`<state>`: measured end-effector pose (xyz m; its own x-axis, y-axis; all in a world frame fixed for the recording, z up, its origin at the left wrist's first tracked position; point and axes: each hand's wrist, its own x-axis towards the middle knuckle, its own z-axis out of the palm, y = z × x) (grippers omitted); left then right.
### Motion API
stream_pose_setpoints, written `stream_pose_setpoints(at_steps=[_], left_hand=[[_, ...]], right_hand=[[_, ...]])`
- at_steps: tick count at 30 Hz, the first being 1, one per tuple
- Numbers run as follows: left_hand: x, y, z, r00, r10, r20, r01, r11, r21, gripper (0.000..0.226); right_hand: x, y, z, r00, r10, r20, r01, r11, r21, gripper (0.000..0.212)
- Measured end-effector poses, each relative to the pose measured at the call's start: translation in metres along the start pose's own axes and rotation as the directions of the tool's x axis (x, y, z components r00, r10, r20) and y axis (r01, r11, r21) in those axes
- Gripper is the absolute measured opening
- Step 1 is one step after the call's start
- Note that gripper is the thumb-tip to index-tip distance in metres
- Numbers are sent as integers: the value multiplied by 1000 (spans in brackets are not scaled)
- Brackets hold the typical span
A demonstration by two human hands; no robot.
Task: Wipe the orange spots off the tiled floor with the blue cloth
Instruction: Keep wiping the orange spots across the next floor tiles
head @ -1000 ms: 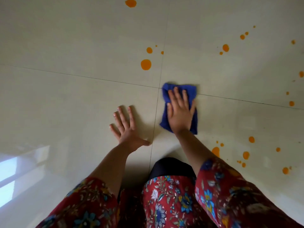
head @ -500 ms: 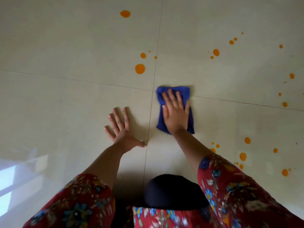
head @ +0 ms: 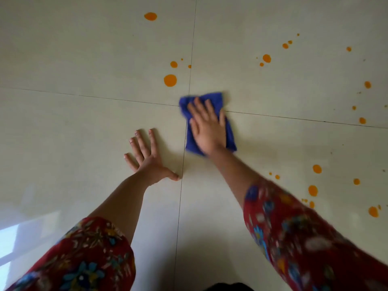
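Note:
The folded blue cloth (head: 214, 99) lies on the pale tiled floor (head: 84, 59) where four tiles meet. My right hand (head: 206, 127) presses flat on it, fingers spread, pointing away from me. My left hand (head: 147, 156) rests flat on the bare floor to the left, fingers apart, holding nothing. A large orange spot (head: 170, 80) sits just beyond the cloth's far left corner, with smaller spots (head: 173, 64) behind it. More orange spots lie to the far right (head: 266, 58) and near right (head: 313, 190).
Dark grout lines (head: 182, 164) cross under the cloth. A bright window reflection (head: 12, 244) shines on the floor at the lower left. My red flowered sleeves (head: 294, 234) fill the bottom of the view.
My right hand has slid the cloth away from me and slightly left, closer to the large orange spot. The left hand stays planted. The view has tilted forward.

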<state>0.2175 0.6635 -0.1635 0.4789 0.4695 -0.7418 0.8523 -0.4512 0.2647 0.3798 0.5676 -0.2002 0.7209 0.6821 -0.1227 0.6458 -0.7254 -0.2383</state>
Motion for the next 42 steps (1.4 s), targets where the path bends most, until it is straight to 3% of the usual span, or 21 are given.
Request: stream_pose_setpoints(at_steps=[2, 6, 8, 11, 13, 17, 21, 26, 28, 30, 32, 33, 36, 38, 40, 41, 42], left_hand=[[0, 0, 0, 1000, -4, -2, 4, 1000, 12, 168], [3, -3, -2, 1000, 20, 2, -20, 999, 33, 167], [1, -3, 0, 999, 33, 3, -33, 999, 37, 167], [1, -3, 1, 999, 26, -24, -25, 999, 34, 165], [2, -4, 1, 999, 35, -29, -33, 998, 50, 163], [0, -6, -1, 999, 46, -21, -44, 997, 61, 164], [-5, -5, -1, 998, 55, -37, -52, 996, 77, 163], [1, -11, 2, 992, 104, -71, -100, 993, 63, 161], [5, -13, 7, 990, 101, -95, -96, 994, 53, 161], [8, -14, 12, 988, 88, -128, -81, 995, 57, 161], [13, -16, 15, 984, 92, -151, -85, 995, 53, 157], [14, -17, 16, 980, 100, -175, -95, 995, 40, 149], [8, -21, 24, 949, 127, -290, -163, 981, -105, 99], [-5, -23, 35, 920, 114, -375, -197, 962, -190, 71], [-39, -24, 61, 899, 58, -434, -241, 894, -379, 52], [-53, -22, 72, 890, 21, -455, -281, 811, -514, 45], [-74, -22, 88, 882, -40, -470, -300, 721, -625, 41]], right_hand=[[-64, -2, 10, 994, -111, -16, 111, 994, -8, 47], [-66, 38, 1, 972, 225, -70, -226, 974, -1, 48], [-43, 32, -3, 965, 257, -58, -259, 965, -32, 50], [-64, -8, 13, 1000, -27, 5, 27, 998, -60, 51], [-117, -13, 24, 975, -210, 76, 215, 975, -59, 53], [-149, 27, 9, 948, -245, 204, 268, 959, -95, 57], [-132, 14, -6, 920, -123, 372, 201, 963, -179, 62], [-219, 18, 1, 764, -449, 463, 551, 828, -107, 68], [-218, 47, -4, 793, -389, 468, 513, 842, -169, 65], [-178, 62, -13, 871, -214, 443, 337, 916, -220, 64], [-135, 62, -20, 885, -129, 448, 233, 955, -185, 62], [-125, 58, -19, 878, -147, 455, 247, 954, -169, 62], [-147, 57, -10, 789, -411, 456, 512, 851, -118, 59], [-184, 70, -8, 619, -654, 435, 747, 661, -70, 57], [-209, 85, -13, 432, -785, 444, 867, 497, 35, 52], [-210, 87, -20, 424, -798, 427, 852, 512, 109, 48], [-213, 85, -28, 466, -789, 401, 761, 588, 273, 44]])
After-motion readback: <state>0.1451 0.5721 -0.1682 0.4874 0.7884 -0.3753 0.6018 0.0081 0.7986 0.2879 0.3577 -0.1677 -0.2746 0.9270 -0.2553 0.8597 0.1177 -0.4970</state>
